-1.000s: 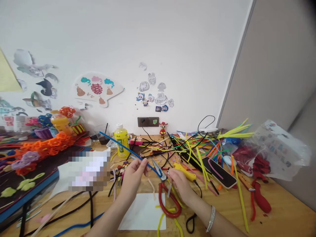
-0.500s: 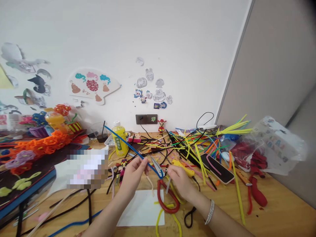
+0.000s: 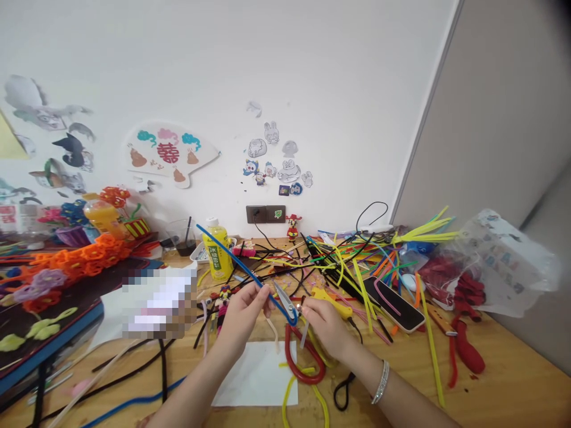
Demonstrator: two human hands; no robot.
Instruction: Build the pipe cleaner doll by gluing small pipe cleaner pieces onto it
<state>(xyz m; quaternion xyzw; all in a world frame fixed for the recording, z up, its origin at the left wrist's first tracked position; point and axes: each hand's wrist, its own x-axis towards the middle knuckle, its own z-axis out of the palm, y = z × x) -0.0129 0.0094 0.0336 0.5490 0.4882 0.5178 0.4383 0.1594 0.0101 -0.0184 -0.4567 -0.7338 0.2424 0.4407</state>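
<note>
Your left grip (image 3: 250, 306) pinches the blue stem (image 3: 229, 255) by the scissors (image 3: 283, 295); your right grip (image 3: 325, 324) holds a bit (image 3: 299, 307) too tiny to identify.

Bright, diffuse light; wall (image 3: 339, 71) pale, panel (image 3: 504, 107) at 2 o'clock dimmer. Upper corner there vignetted black. Pixelation over sheet (image 3: 113, 306), 8 o'clock. Wide-angle stretch at edges; plastic bag (image 3: 524, 255), 3 o'clock, soft. Hands (image 3: 246, 306) fairly sharp.

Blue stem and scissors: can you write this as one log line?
left hand: pinches blue stem | right hand: pinches small item, unclear what | scissors: between hands
</note>
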